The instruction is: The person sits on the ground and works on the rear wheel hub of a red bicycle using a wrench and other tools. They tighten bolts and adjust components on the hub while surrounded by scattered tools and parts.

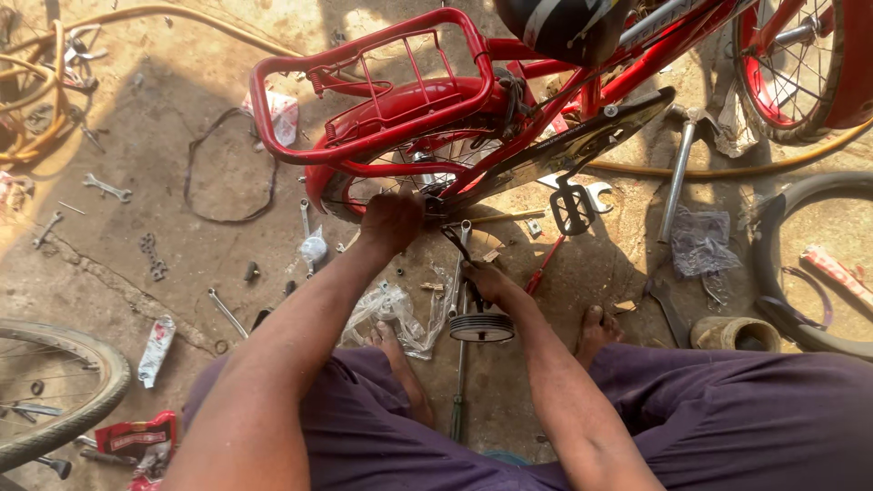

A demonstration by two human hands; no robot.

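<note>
Down on the concrete floor (182, 227), the person squats close behind a small red bicycle (473, 100), knees wide so both arms reach the rear axle. The left hand (391, 223) presses against the rear wheel hub under the red carrier rack (364, 100), fingers curled around something there; what exactly it pinches is hidden by the hand itself. The right hand (486, 282) is closed around a black bracket arm that carries a training wheel (481, 326), holding it up toward the axle, seemingly so the bracket lines up with the hub. A long tool (459, 382) lies between the feet, within easy reach, and spanners (107, 188) and a torn plastic bag (396, 314) are scattered nearby.
</note>
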